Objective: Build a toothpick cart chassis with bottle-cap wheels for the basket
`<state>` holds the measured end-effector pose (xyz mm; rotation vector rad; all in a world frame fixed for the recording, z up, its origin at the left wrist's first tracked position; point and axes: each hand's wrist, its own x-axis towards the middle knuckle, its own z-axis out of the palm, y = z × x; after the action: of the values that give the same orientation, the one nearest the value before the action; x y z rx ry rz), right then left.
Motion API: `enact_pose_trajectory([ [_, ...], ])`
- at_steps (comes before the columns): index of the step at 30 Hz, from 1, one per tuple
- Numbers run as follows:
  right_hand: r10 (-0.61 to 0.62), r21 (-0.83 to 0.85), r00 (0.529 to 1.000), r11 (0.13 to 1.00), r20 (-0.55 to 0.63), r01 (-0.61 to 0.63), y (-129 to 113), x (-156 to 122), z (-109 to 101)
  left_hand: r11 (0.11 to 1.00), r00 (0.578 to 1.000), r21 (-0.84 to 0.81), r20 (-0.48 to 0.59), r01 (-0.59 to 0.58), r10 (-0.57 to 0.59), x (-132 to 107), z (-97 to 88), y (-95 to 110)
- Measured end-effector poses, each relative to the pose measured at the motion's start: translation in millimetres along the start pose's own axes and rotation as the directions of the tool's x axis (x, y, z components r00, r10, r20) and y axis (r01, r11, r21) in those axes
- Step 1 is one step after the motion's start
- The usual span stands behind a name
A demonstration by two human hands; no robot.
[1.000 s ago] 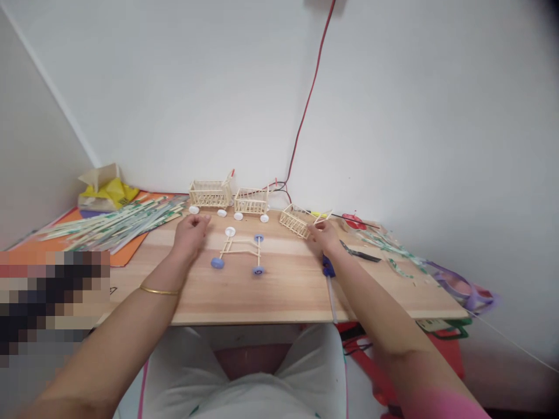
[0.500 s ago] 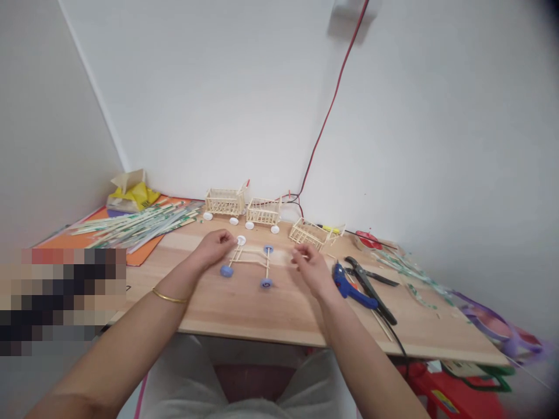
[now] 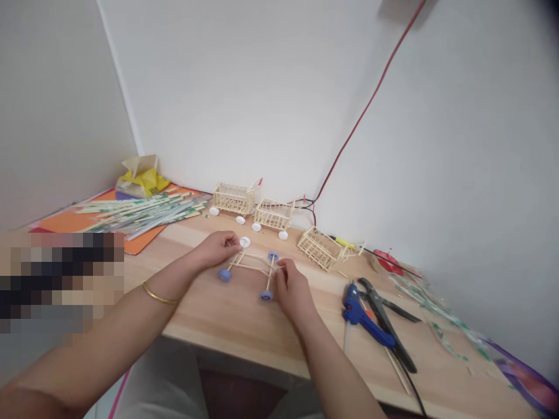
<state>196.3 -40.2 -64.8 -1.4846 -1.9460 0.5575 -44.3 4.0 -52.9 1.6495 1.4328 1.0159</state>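
Note:
A small stick frame with wheels (image 3: 251, 265) lies on the wooden table (image 3: 244, 314); it has three blue wheels and one white. My left hand (image 3: 216, 249) pinches the frame's left side near the white wheel. My right hand (image 3: 292, 288) is closed on the frame's right side by the axle with the blue wheels. Behind them stand two finished stick carts on white wheels (image 3: 233, 199) (image 3: 273, 215), and a third cart basket (image 3: 320, 248) lies tilted without wheels.
A blue glue gun (image 3: 362, 314) and black pliers (image 3: 384, 317) lie to the right. A heap of wrapped sticks (image 3: 144, 210) rests on orange paper at the left, with a yellow packet (image 3: 142, 177) behind. A red cable (image 3: 362, 110) runs up the wall.
My right hand has left the wheel-less basket and come left and down to take the wheeled frame. My left hand has closed on the frame's other side. The view has swung right.

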Motion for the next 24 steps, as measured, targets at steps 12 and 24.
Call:
enact_pose_trajectory([
  [12,0.035,0.055,0.998,0.998,-0.056,-0.032,4.9,2.8,3.9,0.999,0.986,0.048,-0.161,-0.025,0.032,-3.1,-3.7,3.7],
  [24,0.057,0.109,0.992,0.993,-0.111,-0.045,3.5,4.8,5.0,0.996,0.996,0.044,-0.044,-0.077,0.079,-1.6,-3.0,-0.1],
])
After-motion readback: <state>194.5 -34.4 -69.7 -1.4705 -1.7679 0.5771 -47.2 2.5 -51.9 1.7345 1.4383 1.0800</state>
